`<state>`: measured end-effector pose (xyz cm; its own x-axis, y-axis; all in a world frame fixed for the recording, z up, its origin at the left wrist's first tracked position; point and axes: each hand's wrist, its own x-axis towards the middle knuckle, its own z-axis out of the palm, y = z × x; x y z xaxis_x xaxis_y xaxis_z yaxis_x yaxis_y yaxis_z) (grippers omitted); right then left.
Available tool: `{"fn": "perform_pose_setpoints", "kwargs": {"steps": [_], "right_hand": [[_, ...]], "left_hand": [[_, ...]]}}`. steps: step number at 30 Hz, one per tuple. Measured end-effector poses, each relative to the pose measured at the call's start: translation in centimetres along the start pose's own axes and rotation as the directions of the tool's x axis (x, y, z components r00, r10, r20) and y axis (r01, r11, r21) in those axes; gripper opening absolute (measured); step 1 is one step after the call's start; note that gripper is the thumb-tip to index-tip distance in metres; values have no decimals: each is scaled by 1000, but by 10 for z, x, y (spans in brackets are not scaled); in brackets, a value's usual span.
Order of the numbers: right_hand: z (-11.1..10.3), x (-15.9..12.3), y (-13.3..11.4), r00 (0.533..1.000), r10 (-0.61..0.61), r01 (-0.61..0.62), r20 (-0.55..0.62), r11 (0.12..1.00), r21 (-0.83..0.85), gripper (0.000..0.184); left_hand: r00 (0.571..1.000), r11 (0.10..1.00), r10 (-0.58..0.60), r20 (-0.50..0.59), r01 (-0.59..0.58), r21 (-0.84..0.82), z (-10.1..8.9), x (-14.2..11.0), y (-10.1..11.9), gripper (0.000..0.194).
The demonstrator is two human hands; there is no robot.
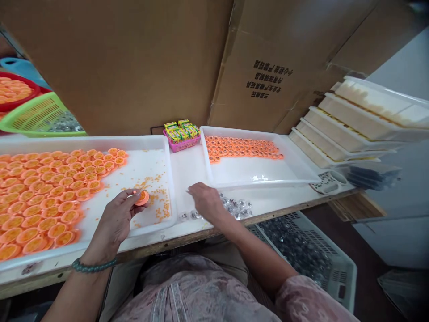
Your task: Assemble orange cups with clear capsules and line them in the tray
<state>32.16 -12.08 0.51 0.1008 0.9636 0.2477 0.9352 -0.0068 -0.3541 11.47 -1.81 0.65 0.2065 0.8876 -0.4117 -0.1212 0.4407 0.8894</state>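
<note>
**Tiny orange cup (142, 197): featherweight, probably spilly**

So the left hand (118, 214) has its grip pinched on the cup, thumb against fingers, above the white tray (170, 188), toward that tray's right edge. Looks like thin plastic, so likely light and a bit springy, not really fragile, maybe slick. Best hold is probably the outer rim, kept level, since loose yellow bits (162, 205) already litter the tray floor. The right hand (209, 203) is by the clear balls (236, 208) near the counter's (182, 170) front edge; can't tell if its grip has anything.
</note>
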Motion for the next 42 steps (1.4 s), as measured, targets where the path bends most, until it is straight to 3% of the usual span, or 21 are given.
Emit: {"fn": "perform_pose_setpoints", "kwargs": {"steps": [2,5,9,13,15,17,23,27,31,34,37,42], "right_hand": [[-8,-9,18,995,51,-47,89,998,-43,19],[-9,-27,28,979,-20,19,202,1000,6,12],[-1,-42,17,971,-144,124,191,986,114,11],[12,-35,5,939,-265,254,218,964,77,21],[20,-31,4,911,-310,312,273,949,36,13],[28,-28,5,900,-306,324,312,946,-7,4],[38,-26,11,930,-263,277,256,960,-23,11],[32,-20,17,961,-200,195,191,980,46,23],[15,-14,29,986,-74,56,150,991,125,20],[7,-13,35,965,-81,60,250,994,92,17],[13,-14,35,912,-171,176,374,984,21,22],[27,-11,29,890,-180,235,419,969,-82,16]], "left_hand": [[1000,999,4,3,-4,41,2,-2,0,33],[1000,996,20,17,-21,86,4,-4,0,33],[998,997,12,56,-16,80,2,-5,0,32],[998,996,7,57,-11,83,1,-7,1,32],[999,996,11,50,-15,87,2,-8,1,31],[998,996,20,51,-25,88,2,-8,0,30],[997,997,54,49,-57,61,2,-8,-1,30],[997,997,50,55,-53,55,3,-10,0,32],[997,997,55,51,-58,52,3,-11,2,32],[998,998,46,44,-48,46,3,-10,2,32],[998,999,29,54,-31,35,3,-10,2,31],[998,999,27,50,-29,41,3,-11,2,30]]}}
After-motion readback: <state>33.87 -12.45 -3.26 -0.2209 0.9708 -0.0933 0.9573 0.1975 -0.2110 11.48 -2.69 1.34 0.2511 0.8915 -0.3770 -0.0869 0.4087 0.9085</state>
